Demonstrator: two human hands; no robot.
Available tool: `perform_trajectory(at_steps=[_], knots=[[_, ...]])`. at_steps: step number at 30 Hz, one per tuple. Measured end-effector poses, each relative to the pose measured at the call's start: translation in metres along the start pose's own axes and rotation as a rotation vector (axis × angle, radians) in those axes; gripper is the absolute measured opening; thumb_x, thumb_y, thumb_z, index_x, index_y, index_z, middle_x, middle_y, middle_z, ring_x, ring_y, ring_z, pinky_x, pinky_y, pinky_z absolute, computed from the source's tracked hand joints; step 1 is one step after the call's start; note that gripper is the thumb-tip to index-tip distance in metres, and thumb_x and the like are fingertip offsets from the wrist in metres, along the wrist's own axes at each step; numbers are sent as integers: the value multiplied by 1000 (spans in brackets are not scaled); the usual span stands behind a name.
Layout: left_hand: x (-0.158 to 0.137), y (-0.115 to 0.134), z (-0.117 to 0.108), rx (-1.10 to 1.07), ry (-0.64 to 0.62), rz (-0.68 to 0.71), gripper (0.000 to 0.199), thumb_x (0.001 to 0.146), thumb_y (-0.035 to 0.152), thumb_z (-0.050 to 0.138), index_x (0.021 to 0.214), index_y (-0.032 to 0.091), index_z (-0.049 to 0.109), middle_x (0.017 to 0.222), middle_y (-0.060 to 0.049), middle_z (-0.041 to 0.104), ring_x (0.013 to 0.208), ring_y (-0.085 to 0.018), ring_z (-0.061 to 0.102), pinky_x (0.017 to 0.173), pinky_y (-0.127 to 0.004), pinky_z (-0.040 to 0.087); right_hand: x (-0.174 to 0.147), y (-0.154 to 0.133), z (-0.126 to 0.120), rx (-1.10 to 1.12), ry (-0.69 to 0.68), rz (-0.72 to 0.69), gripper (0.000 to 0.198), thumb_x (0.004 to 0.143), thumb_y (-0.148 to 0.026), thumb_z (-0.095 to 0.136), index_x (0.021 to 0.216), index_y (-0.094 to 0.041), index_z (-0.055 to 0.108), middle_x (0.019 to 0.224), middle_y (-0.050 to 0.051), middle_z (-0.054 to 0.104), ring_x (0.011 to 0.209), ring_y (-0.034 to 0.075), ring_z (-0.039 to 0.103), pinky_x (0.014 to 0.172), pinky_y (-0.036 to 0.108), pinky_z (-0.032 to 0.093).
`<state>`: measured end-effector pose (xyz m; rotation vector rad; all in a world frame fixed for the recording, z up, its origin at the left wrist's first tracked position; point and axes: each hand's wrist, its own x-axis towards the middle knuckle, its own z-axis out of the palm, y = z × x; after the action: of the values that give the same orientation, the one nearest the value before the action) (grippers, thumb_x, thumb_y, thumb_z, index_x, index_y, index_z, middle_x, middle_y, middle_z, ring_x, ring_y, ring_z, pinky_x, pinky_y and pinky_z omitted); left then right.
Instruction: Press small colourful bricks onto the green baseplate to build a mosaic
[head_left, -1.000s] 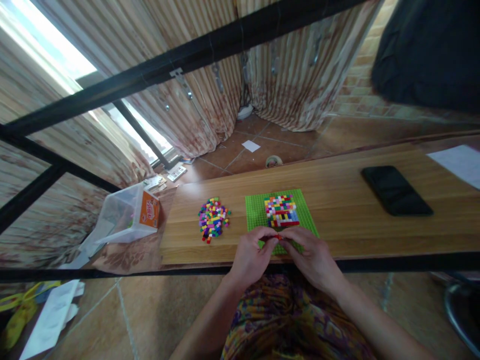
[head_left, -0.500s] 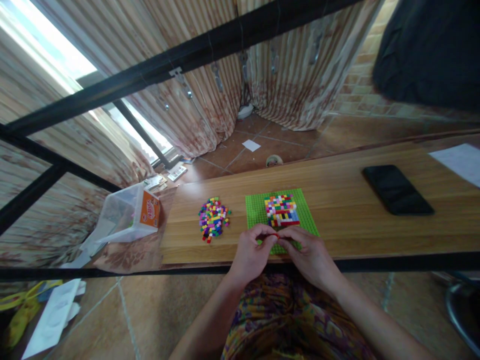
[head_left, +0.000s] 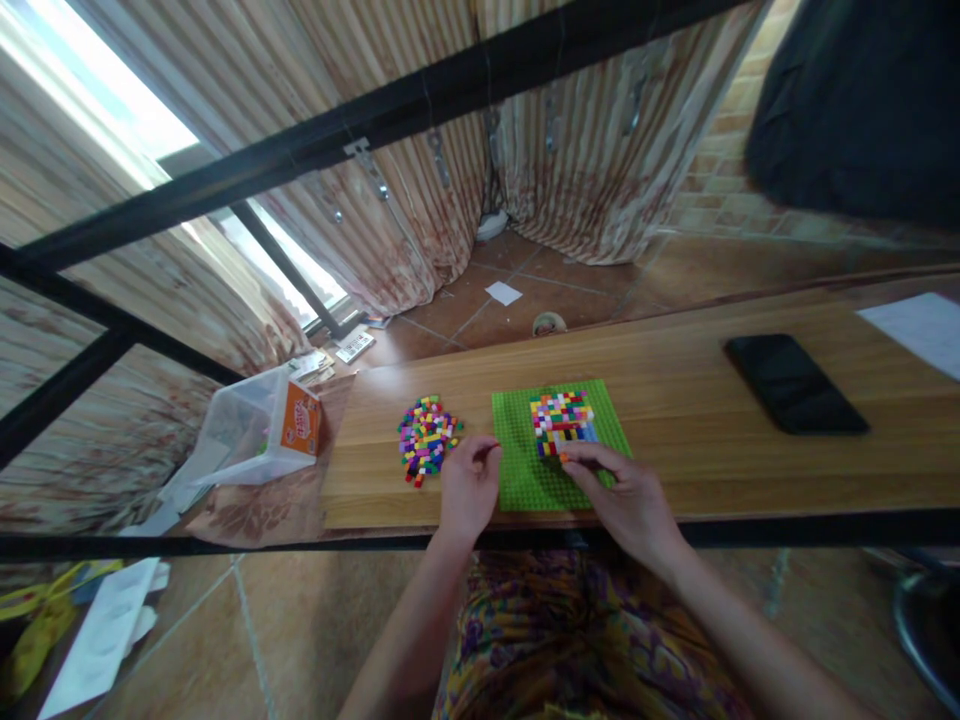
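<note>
A green studded baseplate (head_left: 517, 480) lies on the wooden board, carrying a block of multicoloured toy bricks (head_left: 561, 418) set in rows. My right hand (head_left: 630, 500) is over the plate's right part, thumb and forefinger pinching a small orange brick (head_left: 564, 457) at the near edge of the built rows. At the plate's left edge, my left hand (head_left: 471, 490) is closed, with a small dark red brick (head_left: 493, 445) showing at its fingertips. Just beyond that hand is a loose pile of small coloured bricks (head_left: 427, 437).
A black phone (head_left: 795, 383) and a white sheet of paper (head_left: 919, 328) lie to the right on the wooden board (head_left: 690, 400). A clear plastic box (head_left: 255, 425) with an orange label stands off its left end. Black metal bars (head_left: 420, 95) cross beyond the board.
My hands, together over the plate's near edge before, have parted. The left moved left towards the loose pile; the right moved slightly forward to the built rows, an orange brick now showing in it.
</note>
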<state>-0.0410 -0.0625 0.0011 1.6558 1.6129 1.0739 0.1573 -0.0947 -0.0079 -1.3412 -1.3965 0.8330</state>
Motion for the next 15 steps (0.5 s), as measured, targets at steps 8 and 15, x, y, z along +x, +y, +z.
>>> perform_trajectory(at_steps=[8, 15], knots=[[13, -33, -18, 722, 68, 74, 17, 91, 15, 52, 84, 20, 66, 90, -9, 71, 90, -25, 65, 81, -35, 47, 24, 8, 10, -251, 126, -270, 16, 91, -33, 61, 88, -24, 75, 91, 4, 76, 91, 22, 69, 83, 36, 53], [17, -31, -19, 724, 135, 46, 19, 88, 12, 54, 98, 17, 69, 96, -12, 71, 96, -29, 65, 85, -40, 49, 36, 11, 22, -362, 166, -364, 14, 92, -28, 62, 86, -23, 75, 84, 3, 76, 81, 21, 66, 77, 35, 49]])
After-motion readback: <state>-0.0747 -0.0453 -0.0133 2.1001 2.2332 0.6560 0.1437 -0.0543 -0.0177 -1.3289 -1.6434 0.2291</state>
